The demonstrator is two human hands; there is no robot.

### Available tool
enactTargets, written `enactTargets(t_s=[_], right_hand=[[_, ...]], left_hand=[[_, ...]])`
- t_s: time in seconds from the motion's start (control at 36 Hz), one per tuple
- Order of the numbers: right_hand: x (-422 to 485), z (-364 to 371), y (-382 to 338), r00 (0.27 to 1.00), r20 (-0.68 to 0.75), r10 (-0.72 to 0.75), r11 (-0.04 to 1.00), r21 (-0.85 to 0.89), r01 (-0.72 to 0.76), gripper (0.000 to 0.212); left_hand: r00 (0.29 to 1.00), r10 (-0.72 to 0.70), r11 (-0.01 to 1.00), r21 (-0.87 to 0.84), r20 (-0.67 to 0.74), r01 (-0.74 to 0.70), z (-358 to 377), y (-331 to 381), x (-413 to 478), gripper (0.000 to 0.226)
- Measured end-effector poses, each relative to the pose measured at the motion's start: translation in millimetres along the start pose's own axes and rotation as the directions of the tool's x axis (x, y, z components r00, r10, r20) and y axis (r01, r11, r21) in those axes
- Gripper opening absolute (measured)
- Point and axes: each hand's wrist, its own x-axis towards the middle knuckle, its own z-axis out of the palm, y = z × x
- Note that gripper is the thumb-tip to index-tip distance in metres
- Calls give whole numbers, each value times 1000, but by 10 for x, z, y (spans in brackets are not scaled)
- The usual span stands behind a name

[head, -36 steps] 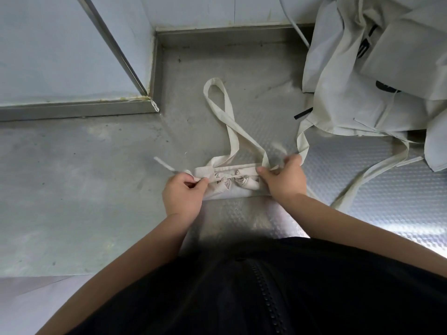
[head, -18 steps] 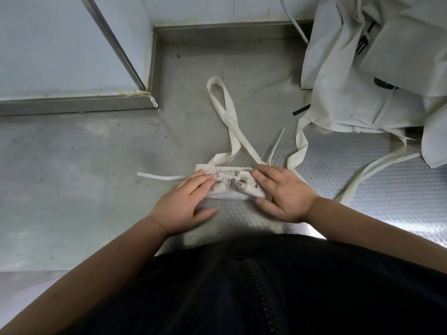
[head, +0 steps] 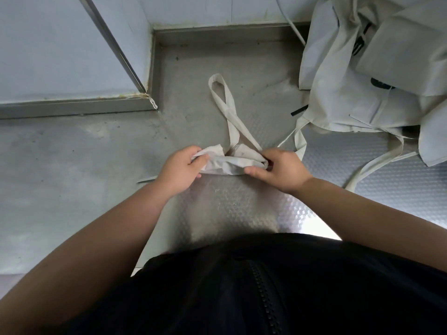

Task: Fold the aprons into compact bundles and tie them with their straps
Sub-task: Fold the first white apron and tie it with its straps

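At the middle of the steel bench (head: 72,170) the folded apron bundle (head: 232,162) is held at both ends, the left grip (head: 180,169) curled round one and the right grip (head: 283,170) seemingly pinching a strap at the other, its neck loop (head: 223,100) lying flat beyond.

Dull steel desk (head: 72,165) left of the left hand (head: 179,170), embossed and glaring right of the right hand (head: 283,172). Beyond the left hand, pale wall panel (head: 48,44) edged in metal trim (head: 72,108); further back, a grey upstand (head: 229,35).
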Motion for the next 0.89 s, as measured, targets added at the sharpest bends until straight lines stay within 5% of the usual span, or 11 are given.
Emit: enactTargets(t_s=[0.25, 0.28, 0.33, 0.47, 0.58, 0.75, 0.89], right_hand=[[154, -63, -119, 956, 85, 280, 917, 270, -293, 37], [189, -82, -136, 949, 95, 301, 898, 306, -316, 39], [254, -127, -163, 939, 141, 315, 861, 374, -345, 40], [299, -193, -259, 927, 185, 325, 780, 501, -374, 29], [297, -237, -352, 935, 195, 295, 715, 604, -351, 19], [212, -284, -506, 986, 122, 112, 921, 360, -149, 24], [174, -297, -602, 992, 129, 11, 972, 232, -41, 15]], left_hand=[[966, -228, 839, -479, 124, 259, -101, 133, -32, 9], [968, -210, 852, -461, 135, 249, -124, 157, -40, 4], [978, -174, 918, -342, 111, 202, -135, 186, -39, 28], [945, -212, 971, -163, -250, 175, -77, 429, -29, 51], [895, -259, 965, -143, -363, 221, 8, 527, -27, 66], [867, -254, 967, -120, -428, 224, 75, 593, -39, 62], [889, -221, 971, -9, -402, 238, 130, 684, -83, 48]])
